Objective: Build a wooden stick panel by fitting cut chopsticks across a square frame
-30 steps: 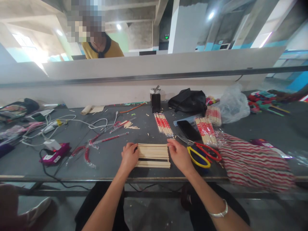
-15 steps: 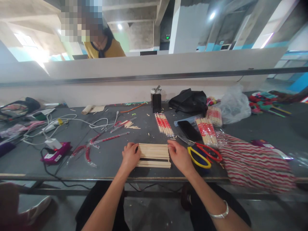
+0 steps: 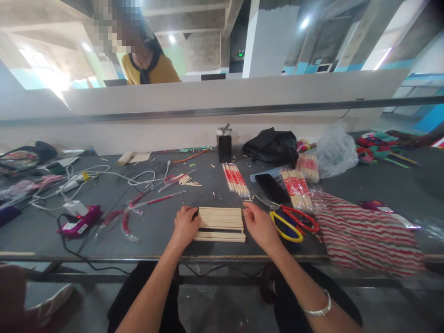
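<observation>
A flat row of pale wooden sticks [image 3: 221, 218] lies crosswise on the dark table, with a gap before the group nearest the edge. At its left end is my left hand [image 3: 186, 225], fingers curled and pressed together against the stick ends; a small dark thing shows by the fingertips, too small to name. My right hand [image 3: 259, 225] rests just beyond the right end, its fingers bent together, and whether anything is between them is hidden. Red-banded stick packs [image 3: 236, 179] and scissors with red and yellow handles [image 3: 286, 226] are near it.
A black phone [image 3: 271, 187], striped cloth [image 3: 367, 233], black bag [image 3: 270, 145] and clear plastic bag [image 3: 336, 150] are on the right. White cables [image 3: 114, 173], empty wrappers [image 3: 126, 222] and a purple pack [image 3: 81, 222] lie left. A person in yellow [image 3: 161, 69] is behind the partition.
My right hand has shifted slightly away from the right ends of the sticks. My left hand stays at the left end. The view has moved slightly.
</observation>
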The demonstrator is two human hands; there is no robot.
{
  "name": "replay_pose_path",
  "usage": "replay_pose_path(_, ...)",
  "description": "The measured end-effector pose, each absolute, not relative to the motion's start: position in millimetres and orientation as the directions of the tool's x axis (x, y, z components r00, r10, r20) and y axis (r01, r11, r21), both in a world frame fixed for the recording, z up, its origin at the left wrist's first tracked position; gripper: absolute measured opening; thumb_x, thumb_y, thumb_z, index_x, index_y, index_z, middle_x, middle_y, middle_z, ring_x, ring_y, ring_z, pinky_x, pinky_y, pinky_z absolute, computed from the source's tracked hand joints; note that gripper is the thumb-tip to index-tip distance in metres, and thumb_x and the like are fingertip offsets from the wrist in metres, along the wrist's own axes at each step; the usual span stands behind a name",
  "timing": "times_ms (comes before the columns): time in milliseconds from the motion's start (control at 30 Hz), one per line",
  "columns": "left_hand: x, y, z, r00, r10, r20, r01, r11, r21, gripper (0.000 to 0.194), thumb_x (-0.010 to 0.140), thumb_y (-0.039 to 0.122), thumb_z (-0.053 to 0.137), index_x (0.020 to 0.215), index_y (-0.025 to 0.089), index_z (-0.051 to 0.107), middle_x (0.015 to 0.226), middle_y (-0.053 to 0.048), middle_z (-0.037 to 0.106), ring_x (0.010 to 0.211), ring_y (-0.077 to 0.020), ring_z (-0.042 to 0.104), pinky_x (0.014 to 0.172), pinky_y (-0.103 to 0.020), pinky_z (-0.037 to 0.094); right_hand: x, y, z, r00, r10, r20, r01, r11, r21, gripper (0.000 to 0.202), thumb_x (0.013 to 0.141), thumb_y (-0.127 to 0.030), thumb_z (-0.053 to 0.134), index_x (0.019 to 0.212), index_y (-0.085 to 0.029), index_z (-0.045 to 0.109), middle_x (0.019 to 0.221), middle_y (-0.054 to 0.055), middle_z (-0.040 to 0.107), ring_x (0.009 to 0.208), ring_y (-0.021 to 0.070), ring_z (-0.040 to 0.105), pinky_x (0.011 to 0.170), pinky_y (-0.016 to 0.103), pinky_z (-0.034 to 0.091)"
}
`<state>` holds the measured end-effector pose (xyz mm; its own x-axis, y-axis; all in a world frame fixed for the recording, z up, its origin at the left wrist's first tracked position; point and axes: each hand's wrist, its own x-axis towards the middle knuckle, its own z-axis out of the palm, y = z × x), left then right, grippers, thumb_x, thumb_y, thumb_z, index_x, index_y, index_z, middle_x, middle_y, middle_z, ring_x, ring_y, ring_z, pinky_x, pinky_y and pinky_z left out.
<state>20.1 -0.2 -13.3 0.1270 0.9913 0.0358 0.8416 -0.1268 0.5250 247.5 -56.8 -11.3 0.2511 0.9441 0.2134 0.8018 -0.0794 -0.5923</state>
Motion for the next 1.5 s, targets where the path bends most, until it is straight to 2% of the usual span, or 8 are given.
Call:
replay_pose_path(300, 20.7, -2.0, -9.1, 0.119, 0.993, 0.014, 0.854, -0.110, 0.508, 0.039, 0.080, 0.019, 0.042, 0.109, 0.021, 0.068, 0.117, -0.008, 0.058, 0.109, -0.0257, 0.049, 0.094, -0.038, 0.039, 254.0, -56.3, -16.0, 0.236, 0.961, 0.145, 0.755, -0.087, -0.650, 0.048, 0.080, -0.006, 0.039, 0.127, -0.011, 0.050, 0.103, 0.009, 0.072, 0.093, 0.0195, 0.067, 0.088, 0.031, 0.048)
replay_pose_path(500, 19.2, -7.3, -10.7, 0.133, 0.990, 0.039, 0.847, -0.134, 0.514, 0.039, 0.082, 0.018, 0.039, 0.107, 0.021, 0.069, 0.119, -0.007, 0.059, 0.108, -0.0256, 0.049, 0.094, -0.038, 0.038, 248.6, -65.6, -13.4, 0.226, 0.967, 0.122, 0.742, -0.090, -0.664, 0.057, 0.081, -0.006, 0.039, 0.138, -0.008, 0.037, 0.112, 0.013, 0.069, 0.105, 0.0221, 0.063, 0.094, 0.036, 0.046)
replay_pose_path(667, 18.9, -11.0, -11.0, 0.138, 0.989, 0.055, 0.848, -0.147, 0.510, 0.039, 0.082, 0.018, 0.040, 0.108, 0.020, 0.068, 0.121, -0.007, 0.058, 0.108, -0.0251, 0.049, 0.092, -0.038, 0.038, 246.0, -69.4, -11.4, 0.227, 0.967, 0.118, 0.740, -0.093, -0.666, 0.062, 0.081, -0.006, 0.038, 0.142, -0.009, 0.030, 0.113, 0.012, 0.069, 0.107, 0.0232, 0.062, 0.094, 0.038, 0.046)
replay_pose_path(1167, 21.1, -11.7, -15.4, 0.135, 0.988, 0.073, 0.840, -0.154, 0.520, 0.038, 0.082, 0.021, 0.039, 0.106, 0.022, 0.069, 0.120, -0.006, 0.057, 0.105, -0.0262, 0.047, 0.089, -0.041, 0.038, 246.4, -67.5, -14.7, 0.199, 0.970, 0.141, 0.745, -0.056, -0.665, 0.067, 0.080, -0.006, 0.038, 0.145, -0.012, 0.024, 0.111, 0.008, 0.070, 0.103, 0.0220, 0.065, 0.091, 0.036, 0.048)
replay_pose_path(1300, 21.5, -13.0, -13.6, 0.143, 0.987, 0.069, 0.842, -0.158, 0.516, 0.038, 0.083, 0.024, 0.038, 0.105, 0.023, 0.069, 0.121, -0.007, 0.057, 0.104, -0.0267, 0.047, 0.088, -0.042, 0.039, 246.4, -67.3, -15.1, 0.199, 0.969, 0.146, 0.745, -0.053, -0.665, 0.064, 0.080, -0.006, 0.038, 0.143, -0.009, 0.027, 0.113, 0.010, 0.069, 0.107, 0.0234, 0.062, 0.093, 0.037, 0.046)
replay_pose_path(1500, 21.9, -14.3, -11.6, 0.136, 0.989, 0.063, 0.839, -0.149, 0.523, 0.038, 0.082, 0.019, 0.039, 0.104, 0.022, 0.069, 0.121, -0.006, 0.057, 0.106, -0.0263, 0.047, 0.091, -0.042, 0.038, 246.5, -68.2, -15.8, 0.184, 0.967, 0.179, 0.751, -0.021, -0.660, 0.061, 0.080, -0.005, 0.038, 0.140, -0.011, 0.034, 0.111, 0.010, 0.070, 0.106, 0.0216, 0.063, 0.094, 0.034, 0.045)
